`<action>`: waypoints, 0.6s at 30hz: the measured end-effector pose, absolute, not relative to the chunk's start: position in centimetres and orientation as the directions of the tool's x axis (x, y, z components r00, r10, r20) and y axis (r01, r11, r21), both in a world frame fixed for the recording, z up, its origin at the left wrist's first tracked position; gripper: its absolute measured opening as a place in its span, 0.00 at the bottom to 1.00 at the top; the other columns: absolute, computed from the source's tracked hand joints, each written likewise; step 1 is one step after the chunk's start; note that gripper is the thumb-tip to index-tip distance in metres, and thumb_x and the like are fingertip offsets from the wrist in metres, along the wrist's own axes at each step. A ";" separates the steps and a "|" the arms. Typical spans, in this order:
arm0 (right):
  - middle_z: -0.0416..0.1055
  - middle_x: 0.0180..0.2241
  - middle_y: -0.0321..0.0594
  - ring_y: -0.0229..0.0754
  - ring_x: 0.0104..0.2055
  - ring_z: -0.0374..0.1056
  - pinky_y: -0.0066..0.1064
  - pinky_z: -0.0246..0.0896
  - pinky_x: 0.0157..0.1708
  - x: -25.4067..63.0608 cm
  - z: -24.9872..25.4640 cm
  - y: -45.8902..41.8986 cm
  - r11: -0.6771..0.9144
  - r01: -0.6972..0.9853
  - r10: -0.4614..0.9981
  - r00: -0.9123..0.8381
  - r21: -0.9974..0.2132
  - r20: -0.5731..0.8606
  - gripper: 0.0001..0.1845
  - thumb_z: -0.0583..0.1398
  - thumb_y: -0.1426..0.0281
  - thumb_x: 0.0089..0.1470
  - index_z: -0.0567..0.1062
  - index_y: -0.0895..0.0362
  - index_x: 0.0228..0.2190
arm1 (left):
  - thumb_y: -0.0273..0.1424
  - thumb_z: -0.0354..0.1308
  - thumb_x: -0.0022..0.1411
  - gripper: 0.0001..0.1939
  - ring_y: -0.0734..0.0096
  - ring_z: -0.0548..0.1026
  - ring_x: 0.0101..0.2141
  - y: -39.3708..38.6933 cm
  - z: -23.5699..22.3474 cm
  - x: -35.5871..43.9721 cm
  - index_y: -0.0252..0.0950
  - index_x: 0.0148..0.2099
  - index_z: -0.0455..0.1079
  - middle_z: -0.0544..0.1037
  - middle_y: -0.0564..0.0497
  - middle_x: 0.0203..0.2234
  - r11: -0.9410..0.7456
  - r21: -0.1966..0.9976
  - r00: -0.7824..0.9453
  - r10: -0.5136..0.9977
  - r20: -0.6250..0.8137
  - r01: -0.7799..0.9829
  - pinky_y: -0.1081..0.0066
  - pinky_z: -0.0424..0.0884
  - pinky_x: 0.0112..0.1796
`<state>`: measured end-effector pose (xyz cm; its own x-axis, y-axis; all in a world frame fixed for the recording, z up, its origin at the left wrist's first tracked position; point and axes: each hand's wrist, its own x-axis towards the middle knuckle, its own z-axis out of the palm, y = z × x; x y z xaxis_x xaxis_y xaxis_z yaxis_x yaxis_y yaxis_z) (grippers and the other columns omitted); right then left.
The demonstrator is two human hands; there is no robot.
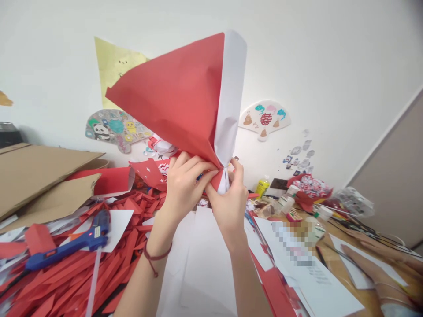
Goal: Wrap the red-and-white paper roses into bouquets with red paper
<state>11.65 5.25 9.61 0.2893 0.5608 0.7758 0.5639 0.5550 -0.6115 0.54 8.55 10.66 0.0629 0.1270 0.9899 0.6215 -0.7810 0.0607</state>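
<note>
A sheet of red wrapping paper (175, 88) with a white reverse side flares up and out like a bouquet wrapper in front of the wall. Its lower end is gathered into a narrow neck. My left hand (188, 185) pinches the red side of this neck, thumb and fingertips pressed together. At the white side, my right hand (229, 204) grips the same neck from below, with its thumb in front and its fingers partly hidden behind. Whether anything stands inside the wrapper is hidden. Below my hands lie white sheets (208, 259).
A blue glue gun (69, 246) rests on a heap of red paper strips (72, 281) at left, near brown cardboard (42, 171). Toward the right are a yellow bottle (262, 187), a red-wrapped bouquet (309, 189) and another person's hand (366, 264) on paper.
</note>
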 end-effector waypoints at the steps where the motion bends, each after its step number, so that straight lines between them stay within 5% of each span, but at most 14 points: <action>1: 0.71 0.51 0.46 0.48 0.46 0.72 0.41 0.69 0.44 11.7 9.6 5.3 0.553 0.578 0.551 0.287 -0.600 0.784 0.34 0.63 0.70 0.49 0.61 0.52 0.57 | 0.31 0.59 0.63 0.04 0.65 0.68 0.35 8.4 10.7 0.6 0.41 0.35 0.75 0.79 0.54 0.29 -0.786 0.088 0.047 0.147 0.988 0.612 0.63 0.61 0.39; 8: 0.72 0.49 0.47 0.51 0.49 0.71 0.44 0.67 0.47 11.5 9.4 5.8 0.543 0.637 0.505 0.273 -0.547 0.819 0.35 0.62 0.72 0.47 0.62 0.55 0.57 | 0.32 0.62 0.60 0.03 0.64 0.71 0.37 7.6 11.1 0.6 0.42 0.33 0.75 0.79 0.54 0.28 -0.793 0.254 -0.043 0.278 0.960 0.554 0.62 0.62 0.41; 18: 0.71 0.50 0.47 0.50 0.49 0.70 0.44 0.65 0.49 11.2 9.2 5.7 0.554 0.641 0.458 0.299 -0.531 0.837 0.32 0.60 0.72 0.50 0.61 0.54 0.57 | 0.30 0.59 0.62 0.02 0.67 0.68 0.28 8.7 10.2 1.6 0.41 0.35 0.72 0.77 0.54 0.25 -0.634 -0.054 0.003 -0.081 0.997 0.771 0.62 0.53 0.34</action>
<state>11.22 5.68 9.18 0.2987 0.4578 0.8374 0.6408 0.5540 -0.5314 1.63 8.70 10.22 0.0029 -0.0809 0.9967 0.7711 -0.6344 -0.0537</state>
